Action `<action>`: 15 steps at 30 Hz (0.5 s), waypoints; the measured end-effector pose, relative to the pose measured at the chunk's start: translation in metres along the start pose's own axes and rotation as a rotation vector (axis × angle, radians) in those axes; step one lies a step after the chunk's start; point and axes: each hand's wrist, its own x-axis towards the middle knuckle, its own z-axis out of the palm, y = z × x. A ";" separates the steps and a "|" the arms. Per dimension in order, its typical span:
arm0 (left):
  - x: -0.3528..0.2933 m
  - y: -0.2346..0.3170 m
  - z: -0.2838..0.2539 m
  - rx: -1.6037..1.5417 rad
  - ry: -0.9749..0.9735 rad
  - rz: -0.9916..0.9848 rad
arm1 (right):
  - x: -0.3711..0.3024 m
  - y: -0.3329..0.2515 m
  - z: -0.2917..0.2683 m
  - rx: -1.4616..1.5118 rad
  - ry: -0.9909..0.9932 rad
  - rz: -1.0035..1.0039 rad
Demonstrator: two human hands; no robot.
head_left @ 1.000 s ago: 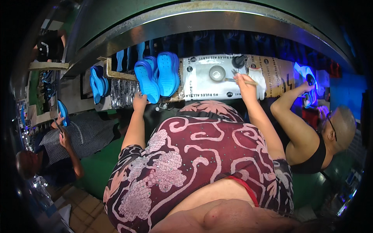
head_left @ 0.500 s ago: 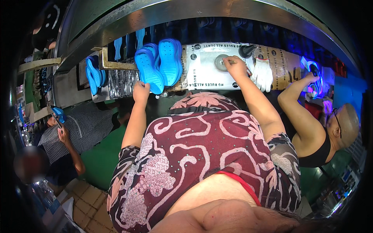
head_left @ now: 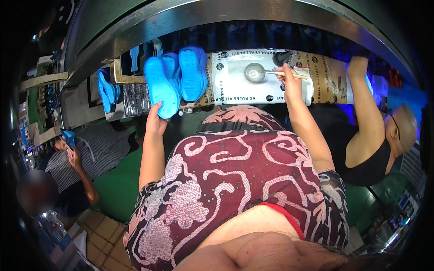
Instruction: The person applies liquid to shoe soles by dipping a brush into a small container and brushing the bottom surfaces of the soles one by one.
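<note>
My left hand [head_left: 157,121] grips the near end of a bright blue shoe sole [head_left: 158,81], fingers and thumb on its edge. Its far end leans against another blue sole [head_left: 170,62], and a third blue sole [head_left: 193,74] lies just to the right. In my right hand [head_left: 290,83] is a thin brush [head_left: 300,76] with a wooden handle, held nearly level. The brush tip reaches over a small round bowl [head_left: 254,72], whose contents I cannot make out. The bowl stands on white printed wrapping [head_left: 233,86].
Beyond the bowl stands a black cone-shaped object [head_left: 282,57]. More blue soles [head_left: 107,90] lie at the left by a metal bracket [head_left: 118,72]. A metal beam [head_left: 217,22] spans the far side. Co-workers sit at the right [head_left: 368,149] and left [head_left: 74,162].
My left hand has drawn the blue sole nearer and leftward, and its face has turned. My right hand has moved right from the bowl and now holds the brush. The right co-worker's arm reaches farther forward.
</note>
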 end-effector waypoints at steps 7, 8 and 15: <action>-0.020 -0.014 0.138 0.473 -0.023 0.459 | -0.036 -0.059 0.008 0.230 -0.156 -0.092; -0.019 -0.013 0.149 0.451 -0.071 0.475 | -0.044 -0.067 0.010 0.218 -0.153 -0.112; -0.010 -0.016 0.203 0.517 -0.197 0.593 | -0.077 -0.119 0.042 -0.338 -0.355 -0.824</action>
